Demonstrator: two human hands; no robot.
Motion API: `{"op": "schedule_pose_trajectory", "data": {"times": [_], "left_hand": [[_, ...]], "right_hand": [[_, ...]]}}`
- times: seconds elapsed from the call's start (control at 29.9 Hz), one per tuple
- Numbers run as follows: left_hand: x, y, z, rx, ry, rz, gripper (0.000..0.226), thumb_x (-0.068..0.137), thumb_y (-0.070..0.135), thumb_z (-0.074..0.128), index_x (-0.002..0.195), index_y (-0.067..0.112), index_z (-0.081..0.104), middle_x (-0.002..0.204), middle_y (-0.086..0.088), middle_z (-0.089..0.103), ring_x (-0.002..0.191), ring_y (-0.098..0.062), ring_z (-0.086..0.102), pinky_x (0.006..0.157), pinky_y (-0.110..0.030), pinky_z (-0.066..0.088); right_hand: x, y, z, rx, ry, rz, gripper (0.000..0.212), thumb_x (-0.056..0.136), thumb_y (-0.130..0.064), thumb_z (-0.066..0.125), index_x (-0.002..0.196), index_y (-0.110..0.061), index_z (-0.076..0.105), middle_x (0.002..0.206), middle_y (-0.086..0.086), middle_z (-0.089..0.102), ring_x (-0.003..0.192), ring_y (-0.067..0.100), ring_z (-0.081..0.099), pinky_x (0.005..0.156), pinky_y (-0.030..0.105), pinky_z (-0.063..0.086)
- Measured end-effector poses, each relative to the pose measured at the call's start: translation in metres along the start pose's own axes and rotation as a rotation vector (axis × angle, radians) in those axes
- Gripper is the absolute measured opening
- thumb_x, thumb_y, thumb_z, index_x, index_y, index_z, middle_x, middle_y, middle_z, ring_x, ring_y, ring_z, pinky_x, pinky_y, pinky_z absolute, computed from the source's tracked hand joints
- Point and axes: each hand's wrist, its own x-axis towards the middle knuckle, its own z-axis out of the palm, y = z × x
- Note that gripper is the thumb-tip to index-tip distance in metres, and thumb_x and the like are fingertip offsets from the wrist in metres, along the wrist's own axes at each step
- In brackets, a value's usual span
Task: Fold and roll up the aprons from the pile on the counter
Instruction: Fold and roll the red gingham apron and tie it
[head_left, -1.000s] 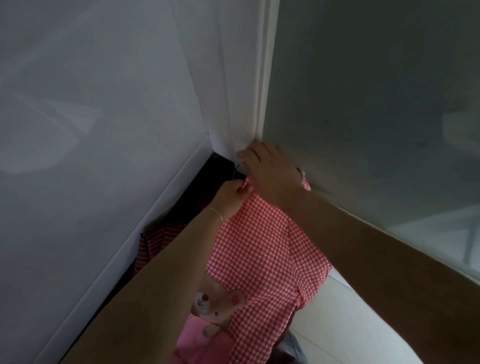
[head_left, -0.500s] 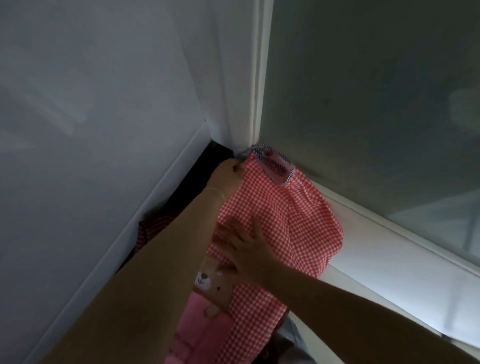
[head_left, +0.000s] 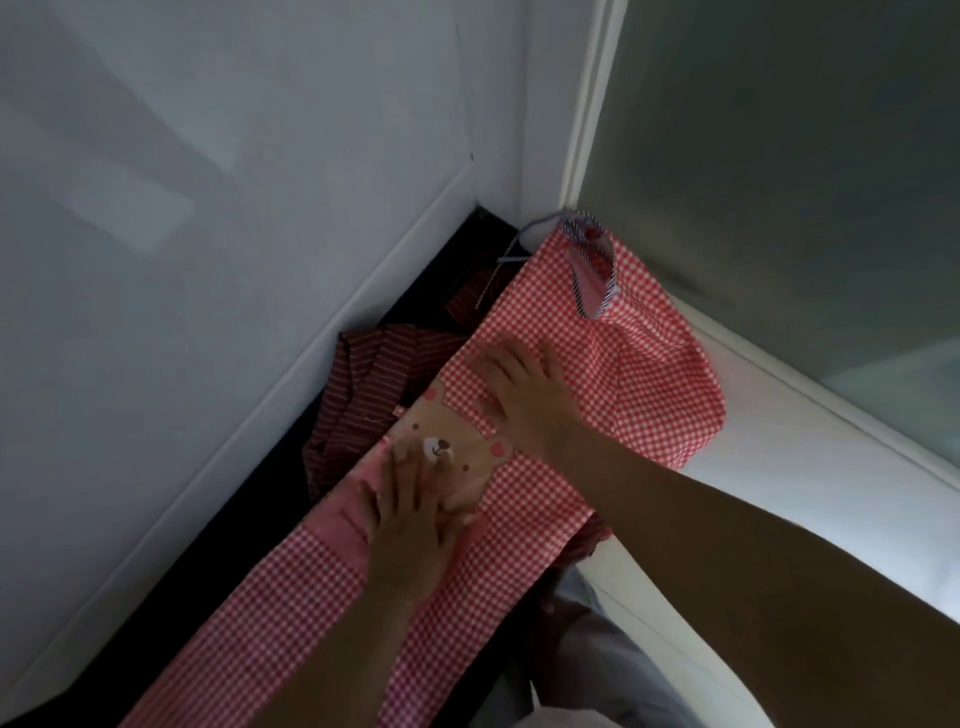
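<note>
While both hands lie flat with fingers spread on the apron (head_left: 524, 525), the left hand (head_left: 410, 525) on its bear patch (head_left: 441, 457) and the right hand (head_left: 524, 395) just beyond, smoothing outward from the patch should flatten creases before folding.

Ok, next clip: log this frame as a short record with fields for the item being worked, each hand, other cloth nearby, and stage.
item: red-and-white gingham apron with a bear patch, spread in a long strip on the dark counter
left hand: left hand flat, fingers spread, pressing on the bear patch
right hand: right hand flat on the gingham above the patch
neck end: striped neck loop lies at the far corner
nearby cloth: dark red striped fabric, crumpled beside the apron
stage: smoothing flat; not yet rolled
</note>
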Motion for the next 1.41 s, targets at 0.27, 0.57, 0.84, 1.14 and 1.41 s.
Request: {"op": "schedule_pose_trajectory", "data": {"times": [0.27, 0.57, 0.84, 1.14, 1.41], "left_hand": [[-0.001, 0.000, 0.000, 0.076, -0.013, -0.028, 0.088, 0.075, 0.086, 0.001, 0.148, 0.040, -0.015, 0.157, 0.002, -0.026, 0.142, -0.023, -0.028, 0.110, -0.055, -0.017], [-0.009, -0.013, 0.000, 0.041, -0.023, -0.048, 0.088, 0.072, 0.089, 0.004, 0.146, 0.045, -0.017, 0.157, 0.005, -0.022, 0.142, -0.020, -0.028, 0.109, -0.062, -0.009], [-0.015, -0.016, -0.011, 0.048, -0.105, -0.071, 0.097, 0.059, 0.094, -0.008, 0.142, 0.045, -0.025, 0.151, 0.008, -0.036, 0.133, -0.014, -0.043, 0.110, -0.059, -0.014], [-0.012, -0.014, -0.023, 0.014, -0.244, -0.073, 0.097, 0.070, 0.089, 0.023, 0.141, 0.046, -0.027, 0.151, 0.007, -0.037, 0.138, -0.021, -0.035, 0.111, -0.059, -0.012], [-0.023, -0.030, -0.078, -0.936, 0.079, -0.136, 0.026, 0.097, 0.041, 0.049, 0.108, 0.026, 0.067, 0.113, 0.000, 0.068, 0.107, -0.017, 0.063, 0.089, -0.023, 0.048]], "right_hand": [[-0.119, 0.010, 0.019, 0.690, 0.633, 1.082, 0.022, 0.097, -0.036, 0.036, 0.097, -0.016, 0.045, 0.095, 0.003, 0.053, 0.089, 0.022, 0.052, 0.083, 0.048, 0.049], [-0.158, -0.014, 0.033, 1.528, 0.029, 1.581, 0.093, 0.086, -0.075, 0.009, 0.130, -0.004, 0.051, 0.123, 0.016, 0.060, 0.114, 0.033, 0.056, 0.098, 0.044, 0.044], [-0.158, 0.004, 0.009, 2.343, 0.365, 1.614, 0.048, 0.091, -0.052, 0.048, 0.107, -0.008, 0.059, 0.097, 0.012, 0.059, 0.100, 0.030, 0.056, 0.095, 0.044, 0.043], [-0.168, 0.023, -0.059, 2.442, 1.024, 1.279, 0.056, 0.081, -0.022, 0.072, 0.126, -0.009, 0.042, 0.116, 0.014, 0.061, 0.105, 0.034, 0.061, 0.090, 0.045, 0.053], [-0.135, -0.089, -0.040, 0.422, 0.845, 0.279, 0.021, 0.085, -0.018, 0.052, 0.072, -0.006, 0.063, 0.067, 0.008, 0.062, 0.060, 0.026, 0.063, 0.055, 0.032, 0.054]]}}
